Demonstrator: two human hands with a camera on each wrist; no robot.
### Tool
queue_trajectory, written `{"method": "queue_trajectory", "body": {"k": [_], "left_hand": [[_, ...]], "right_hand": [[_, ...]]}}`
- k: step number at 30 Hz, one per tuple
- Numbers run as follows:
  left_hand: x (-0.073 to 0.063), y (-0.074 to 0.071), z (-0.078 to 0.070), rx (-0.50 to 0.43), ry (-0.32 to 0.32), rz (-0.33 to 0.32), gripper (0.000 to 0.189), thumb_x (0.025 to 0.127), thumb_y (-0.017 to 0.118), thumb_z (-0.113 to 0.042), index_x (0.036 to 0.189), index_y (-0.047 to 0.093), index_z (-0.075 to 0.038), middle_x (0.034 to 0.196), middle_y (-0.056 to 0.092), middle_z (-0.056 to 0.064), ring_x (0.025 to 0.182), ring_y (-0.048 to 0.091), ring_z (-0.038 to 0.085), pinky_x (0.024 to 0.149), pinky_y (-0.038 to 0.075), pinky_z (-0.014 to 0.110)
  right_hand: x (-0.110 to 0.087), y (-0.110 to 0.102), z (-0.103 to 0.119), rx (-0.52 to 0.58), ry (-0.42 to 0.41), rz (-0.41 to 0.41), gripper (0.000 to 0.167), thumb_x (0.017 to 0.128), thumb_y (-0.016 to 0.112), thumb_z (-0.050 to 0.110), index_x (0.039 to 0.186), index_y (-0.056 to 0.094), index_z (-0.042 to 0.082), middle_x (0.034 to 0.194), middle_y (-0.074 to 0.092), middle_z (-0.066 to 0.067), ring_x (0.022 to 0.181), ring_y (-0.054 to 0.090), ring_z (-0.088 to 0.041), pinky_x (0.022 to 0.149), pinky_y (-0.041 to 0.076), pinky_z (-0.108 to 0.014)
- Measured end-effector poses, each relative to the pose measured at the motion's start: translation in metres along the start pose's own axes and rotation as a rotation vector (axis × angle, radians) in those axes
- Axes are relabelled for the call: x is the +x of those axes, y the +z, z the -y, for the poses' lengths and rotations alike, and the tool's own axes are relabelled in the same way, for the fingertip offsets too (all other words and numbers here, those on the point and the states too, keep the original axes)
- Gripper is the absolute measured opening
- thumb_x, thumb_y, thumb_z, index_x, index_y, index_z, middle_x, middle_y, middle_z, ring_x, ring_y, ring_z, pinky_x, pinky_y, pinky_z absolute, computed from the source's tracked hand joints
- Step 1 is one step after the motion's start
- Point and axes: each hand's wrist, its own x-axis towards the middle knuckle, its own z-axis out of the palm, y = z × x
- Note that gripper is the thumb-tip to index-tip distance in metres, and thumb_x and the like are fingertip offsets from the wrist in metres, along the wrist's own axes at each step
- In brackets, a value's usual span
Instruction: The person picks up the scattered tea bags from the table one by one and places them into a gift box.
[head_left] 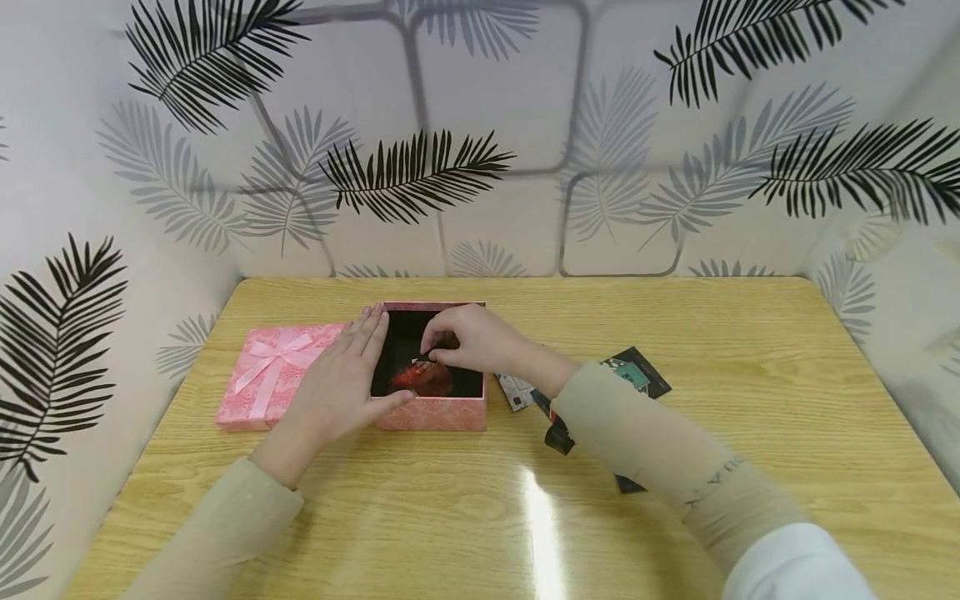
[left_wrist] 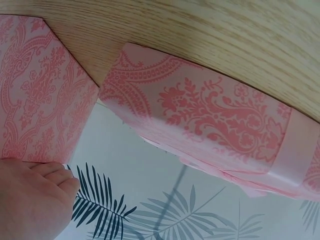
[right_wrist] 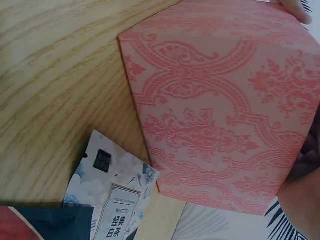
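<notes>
An uncovered pink patterned gift box (head_left: 431, 414) with a dark inside stands on the table. My right hand (head_left: 472, 337) reaches over it and pinches the dark edge of a black-and-red packet (head_left: 427, 377), low in the box. Laid along the box's left rim is my left hand (head_left: 341, 383), its fingers straight and its thumb out over the front edge. The pink lid (head_left: 258, 375) with its ribbon bow lies left of the box, partly behind the left hand. In the left wrist view, the left fingers (left_wrist: 55, 175) touch the box's rim.
Right of the box lie several sachets: a white tea sachet (right_wrist: 117, 185) close to its side, a dark and red one (head_left: 558, 435), and a black and green one (head_left: 639, 372). The right forearm partly covers them. A leaf-patterned cloth (head_left: 495, 225) hangs behind the wooden table (head_left: 420, 517).
</notes>
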Motion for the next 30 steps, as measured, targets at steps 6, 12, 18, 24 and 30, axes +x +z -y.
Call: {"method": "queue_trajectory", "body": {"k": [6,12,18,24,30], "left_hand": [[0.000,0.001,0.001,-0.002,0.004,-0.010,0.112,0.095,0.065,-0.065,0.167,0.018,0.006,0.177,0.019,0.023,0.165,0.019,0.039,0.134,0.026,0.053],[0.000,0.001,0.001,-0.008,0.009,-0.006,0.111,0.095,0.066,-0.064,0.167,0.017,0.006,0.177,0.018,0.023,0.165,0.018,0.039,0.134,0.025,0.053],[0.001,0.000,0.001,-0.016,0.003,-0.003,0.112,0.096,0.066,-0.063,0.168,0.015,0.006,0.177,0.018,0.023,0.165,0.018,0.040,0.134,0.025,0.054],[0.001,0.000,0.000,-0.014,0.000,-0.010,0.111,0.096,0.067,-0.063,0.167,0.016,0.006,0.176,0.019,0.024,0.165,0.019,0.040,0.134,0.025,0.054],[0.001,0.001,0.000,-0.019,-0.005,-0.007,0.111,0.096,0.066,-0.065,0.167,0.017,0.005,0.177,0.018,0.023,0.165,0.019,0.040,0.134,0.025,0.054]], "right_hand": [[0.002,0.005,-0.002,-0.052,-0.011,-0.010,0.010,0.100,0.075,0.012,0.109,0.080,0.010,0.110,0.080,-0.005,0.103,0.075,-0.018,0.095,0.061,-0.032],[0.003,0.004,-0.002,-0.107,0.007,0.011,0.015,0.101,0.073,0.012,0.114,0.081,0.009,0.116,0.080,-0.006,0.109,0.075,-0.020,0.098,0.061,-0.035],[0.000,-0.007,-0.003,-0.065,0.038,-0.015,0.019,0.102,0.072,0.012,0.119,0.079,0.007,0.121,0.079,-0.007,0.115,0.074,-0.023,0.101,0.061,-0.037],[-0.006,-0.019,-0.007,-0.005,0.047,-0.049,0.020,0.102,0.071,0.010,0.120,0.079,0.005,0.120,0.079,-0.009,0.112,0.074,-0.025,0.098,0.061,-0.039],[-0.013,-0.030,-0.013,0.035,0.054,-0.090,0.020,0.101,0.072,0.009,0.119,0.079,0.004,0.117,0.080,-0.010,0.108,0.076,-0.026,0.095,0.063,-0.041]]}}
